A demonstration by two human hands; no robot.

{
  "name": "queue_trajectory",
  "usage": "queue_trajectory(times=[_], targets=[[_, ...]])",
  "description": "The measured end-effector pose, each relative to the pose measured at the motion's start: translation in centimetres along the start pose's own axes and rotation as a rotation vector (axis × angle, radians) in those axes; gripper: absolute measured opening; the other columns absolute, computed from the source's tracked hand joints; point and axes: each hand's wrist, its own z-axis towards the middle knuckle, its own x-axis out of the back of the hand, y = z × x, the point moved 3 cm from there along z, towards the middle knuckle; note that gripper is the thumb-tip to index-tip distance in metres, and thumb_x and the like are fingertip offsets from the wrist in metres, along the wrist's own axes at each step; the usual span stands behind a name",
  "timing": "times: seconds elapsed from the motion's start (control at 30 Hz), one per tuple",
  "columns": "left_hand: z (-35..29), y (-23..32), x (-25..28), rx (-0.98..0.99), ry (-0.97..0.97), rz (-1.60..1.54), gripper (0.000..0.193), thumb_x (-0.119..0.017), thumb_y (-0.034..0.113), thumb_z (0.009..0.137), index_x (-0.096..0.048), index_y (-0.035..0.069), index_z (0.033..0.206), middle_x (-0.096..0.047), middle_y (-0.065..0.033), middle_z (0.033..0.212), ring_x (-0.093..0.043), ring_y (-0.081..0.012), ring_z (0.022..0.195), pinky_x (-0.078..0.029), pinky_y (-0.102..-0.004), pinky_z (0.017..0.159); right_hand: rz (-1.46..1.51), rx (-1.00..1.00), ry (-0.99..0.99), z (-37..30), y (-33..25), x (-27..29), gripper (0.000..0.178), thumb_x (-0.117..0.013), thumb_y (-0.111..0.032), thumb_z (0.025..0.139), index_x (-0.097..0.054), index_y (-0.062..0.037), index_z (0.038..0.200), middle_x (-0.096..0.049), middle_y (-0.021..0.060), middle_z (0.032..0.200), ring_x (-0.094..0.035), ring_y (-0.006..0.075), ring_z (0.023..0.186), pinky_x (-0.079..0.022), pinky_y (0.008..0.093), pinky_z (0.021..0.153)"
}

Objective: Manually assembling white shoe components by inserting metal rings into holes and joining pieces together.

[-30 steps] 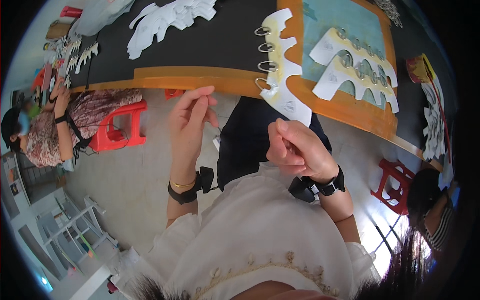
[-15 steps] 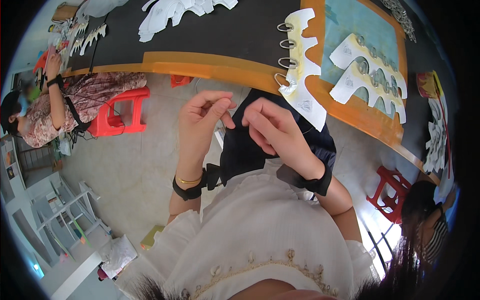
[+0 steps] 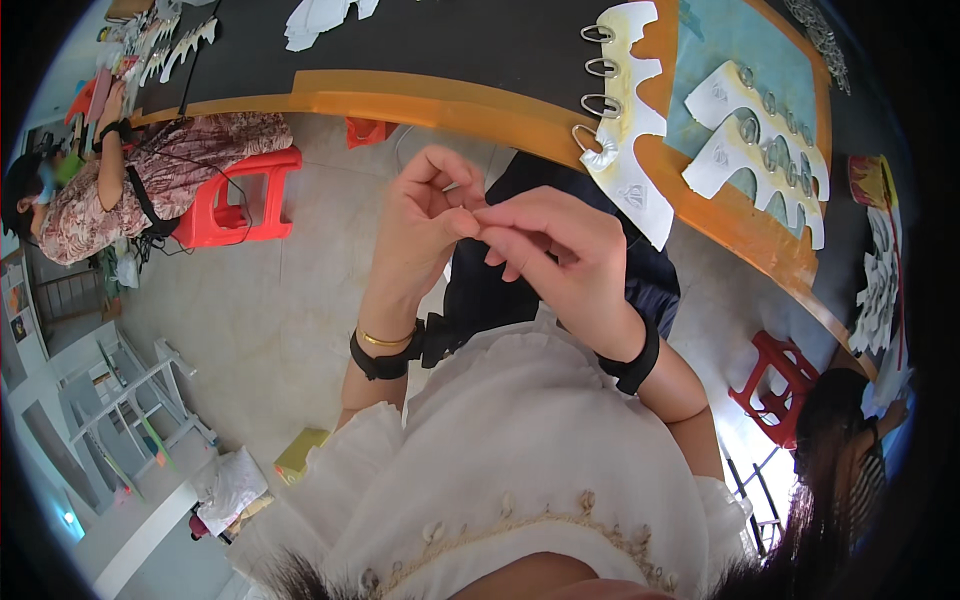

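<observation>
Above my lap, just off the table's front edge, my left hand (image 3: 425, 220) and my right hand (image 3: 575, 260) meet at the fingertips. Both are closed in a pinch, thumbs against forefingers. Whatever lies between the fingertips is too small to make out. To the right of the hands, a white scalloped card (image 3: 637, 195) with a yellowish strip lies at the edge, partly overhanging it. Several metal rings stand along its left side, and the nearest ring (image 3: 600, 152) is partly wrapped in white.
Two more scalloped cards with rings (image 3: 722, 160) rest on a blue-green mat (image 3: 715, 40) to the right. White cut pieces (image 3: 322, 22) lie at the far side of the dark table (image 3: 450, 50). Two people sit nearby, left and right, with red stools (image 3: 240, 205) on the floor.
My hands have come together, fingertip to fingertip, where a small gap was between them. The table and cards sit slightly higher and the cards farther right in view.
</observation>
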Motion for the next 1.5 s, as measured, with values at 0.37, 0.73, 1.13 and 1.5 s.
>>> queue_trajectory(times=[0.37, 0.73, 1.13, 1.5], targets=[[0.1, -0.1, 0.2, -0.066, 0.021, 0.137, 0.047, -0.089, 0.013, 0.062, -0.053, 0.009, 0.093, -0.055, -0.0003, 0.087, -0.055, -0.0083, 0.072, -0.045, -0.0208, 0.064, -0.185, 0.108, 0.056, -0.4, -0.9, 0.4, 0.015, -0.07, 0.005, 0.075, -0.067, -0.0011, 0.088, -0.063, 0.0065, 0.072, -0.06, 0.0119, 0.057, -0.051, 0.0218, 0.051], [-0.3, 0.4, -0.6, -0.162, -0.147, 0.239, 0.026, -0.081, -0.004, 0.066, -0.063, 0.002, 0.084, -0.06, -0.0048, 0.088, -0.056, -0.0124, 0.077, -0.047, -0.0237, 0.066, 0.175, -0.373, 0.037, -0.2, 1.5, 1.0, 0.002, -0.054, -0.003, 0.089, -0.052, -0.0012, 0.09, -0.058, 0.0029, 0.072, -0.06, 0.0072, 0.063, -0.048, 0.02, 0.052], [-0.3, 1.2, 2.2, -0.02, 0.243, 0.516, 0.007, -0.068, -0.005, 0.08, -0.062, -0.004, 0.079, -0.065, -0.0113, 0.077, -0.063, -0.0151, 0.057, -0.051, -0.0242, 0.052, -0.157, -0.27, -0.187, -0.7, 1.7, 0.5, 0.012, -0.058, -0.004, 0.089, -0.062, -0.0018, 0.1, -0.057, 0.0088, 0.067, -0.057, 0.0161, 0.052, -0.046, 0.0255, 0.049], [0.2, -1.9, 1.1, 0.16, 0.015, 0.584, 0.033, -0.044, 0.03, 0.101, -0.055, 0.0, 0.11, -0.063, -0.0155, 0.108, -0.065, -0.0195, 0.087, -0.051, -0.031, 0.082, -1.176, 0.354, 0.17, -2.2, -3.7, 4.8, 0.037, -0.067, -0.003, 0.064, -0.069, -0.0088, 0.1, -0.062, 0.0044, 0.105, -0.056, 0.0242, 0.099, -0.04, 0.0352, 0.085]])
